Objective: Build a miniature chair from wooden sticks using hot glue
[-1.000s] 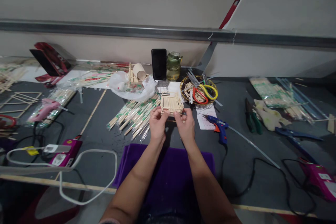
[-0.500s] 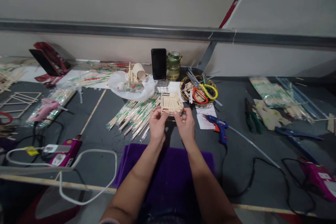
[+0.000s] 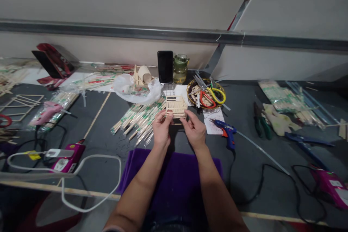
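Note:
Between my hands is a small model built of thin wooden sticks (image 3: 176, 106), held up above the table in the middle of the view. My left hand (image 3: 162, 127) pinches its near left corner, thumb on top. On the near right corner my right hand (image 3: 194, 129) is closed, thumb and fingers at the edge. Behind and to the left lie wrapped bundles of chopsticks (image 3: 143, 121). A blue glue gun (image 3: 228, 132) rests on the table right of my right hand.
A basket (image 3: 190, 98) of stick pieces holds scissors (image 3: 217, 95). A phone (image 3: 165, 67) stands by a green jar (image 3: 181, 68). Green-handled pliers (image 3: 262, 121) lie to the right. A purple cloth (image 3: 179, 181) covers the front edge. A pink glue gun (image 3: 49, 112) and power strip (image 3: 67, 157) are left.
The stick model has turned and tilted slightly and shifted a little left. My right hand has changed its grip at the right corner, its fingers now further out.

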Demonstrator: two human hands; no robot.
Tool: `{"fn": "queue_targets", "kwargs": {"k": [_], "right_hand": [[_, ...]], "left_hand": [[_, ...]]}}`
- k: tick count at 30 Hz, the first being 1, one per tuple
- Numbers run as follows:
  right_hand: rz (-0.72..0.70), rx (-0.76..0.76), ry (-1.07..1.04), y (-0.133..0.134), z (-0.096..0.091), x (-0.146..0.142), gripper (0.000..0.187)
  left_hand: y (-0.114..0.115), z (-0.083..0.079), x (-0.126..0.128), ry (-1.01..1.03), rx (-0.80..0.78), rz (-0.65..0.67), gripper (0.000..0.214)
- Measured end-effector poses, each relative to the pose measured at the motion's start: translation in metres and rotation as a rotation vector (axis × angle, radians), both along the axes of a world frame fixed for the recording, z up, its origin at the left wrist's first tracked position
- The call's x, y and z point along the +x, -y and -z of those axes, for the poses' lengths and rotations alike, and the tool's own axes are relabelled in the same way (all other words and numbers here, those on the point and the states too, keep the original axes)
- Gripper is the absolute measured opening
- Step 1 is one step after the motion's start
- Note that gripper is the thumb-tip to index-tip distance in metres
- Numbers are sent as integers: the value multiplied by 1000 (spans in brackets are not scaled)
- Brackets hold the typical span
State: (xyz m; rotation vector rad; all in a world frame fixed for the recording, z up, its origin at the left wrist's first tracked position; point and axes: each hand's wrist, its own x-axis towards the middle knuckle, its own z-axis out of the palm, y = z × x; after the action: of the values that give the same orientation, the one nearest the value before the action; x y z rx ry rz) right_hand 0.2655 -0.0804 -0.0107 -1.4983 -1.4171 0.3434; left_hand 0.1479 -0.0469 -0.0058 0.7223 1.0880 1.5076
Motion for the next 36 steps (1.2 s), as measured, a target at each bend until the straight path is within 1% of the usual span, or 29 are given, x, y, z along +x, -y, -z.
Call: {"fn": "queue_targets", "kwargs": {"k": [5, 13, 20, 36], "right_hand": [[-30, 10, 157, -1, 2, 3, 38], [-6, 47, 186, -3, 5, -1, 37], [24, 189, 278, -6, 11, -1, 31], [3, 163, 281, -6, 9, -2, 31]], "left_hand": [[2, -4, 1, 74, -48, 3, 35], [2, -5, 1, 66, -40, 6, 34], [1, -4, 1, 94, -52, -1, 37], [1, -3, -1, 102, -54, 18, 36]]}}
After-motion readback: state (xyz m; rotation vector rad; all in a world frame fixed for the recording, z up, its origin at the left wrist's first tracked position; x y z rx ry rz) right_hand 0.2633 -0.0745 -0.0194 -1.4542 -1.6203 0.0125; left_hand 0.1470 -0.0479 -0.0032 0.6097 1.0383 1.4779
